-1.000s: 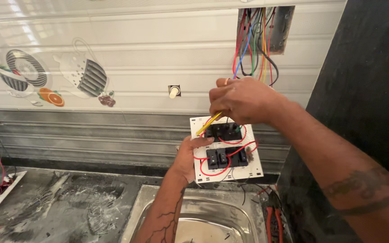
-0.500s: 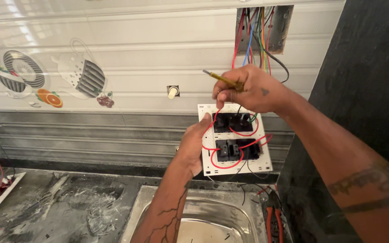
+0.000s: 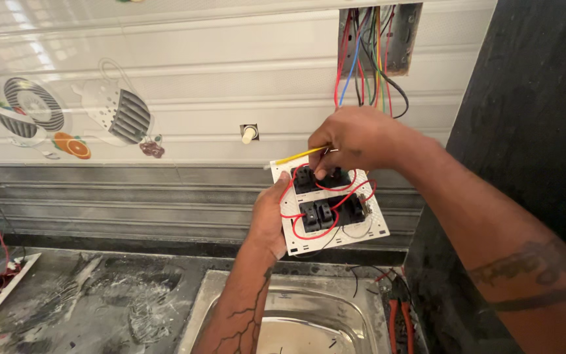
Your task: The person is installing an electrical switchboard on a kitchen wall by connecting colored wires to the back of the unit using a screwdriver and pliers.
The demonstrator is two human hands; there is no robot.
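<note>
Hands [image 3: 355, 139] at switch plate [image 3: 335, 229], sink [image 3: 283, 308] below

- Left hand [image 3: 271, 219]: raised from below on an upright forearm, back of the hand toward the camera, fingers curled around an edge in a closed grip.
- Right hand [image 3: 355, 139]: reaching in from the right on a bent arm, knuckles up, fingertips [image 3: 322, 172] pinched together and pointing down.

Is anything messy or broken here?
Yes. The switch plate is off the wall, back side out, held by the left hand. Loose wires hang from an open wall box. The right hand holds a yellow screwdriver at it. The counter looks dusty.
</note>
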